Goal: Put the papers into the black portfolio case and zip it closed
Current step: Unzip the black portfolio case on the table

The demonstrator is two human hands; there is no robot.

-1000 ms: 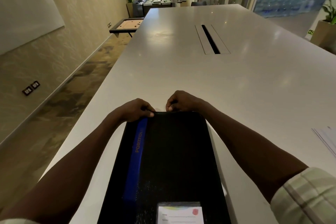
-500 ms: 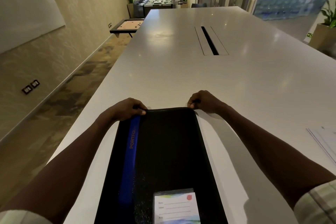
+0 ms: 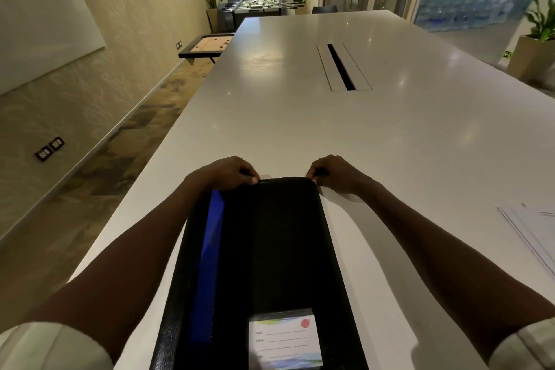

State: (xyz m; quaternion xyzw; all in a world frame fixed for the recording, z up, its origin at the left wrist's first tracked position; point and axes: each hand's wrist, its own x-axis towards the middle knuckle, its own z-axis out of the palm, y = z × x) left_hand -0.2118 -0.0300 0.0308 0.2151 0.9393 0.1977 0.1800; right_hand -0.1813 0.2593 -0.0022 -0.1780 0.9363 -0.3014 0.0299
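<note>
Black portfolio case lying flat, long axis pointing away, blue stripe along its left side; white papers stacked well apart, right.

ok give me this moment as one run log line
left hand: grip on portfolio case far left corner | right hand: grip on far right corner | papers: on table, not in case

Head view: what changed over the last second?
The right hand slid right along the far edge of the black portfolio case, from near the middle to the far right corner, apparently drawing the zipper. The left hand stayed gripping the far left corner. The case stayed flat on the table; the papers lie untouched at right.
</note>
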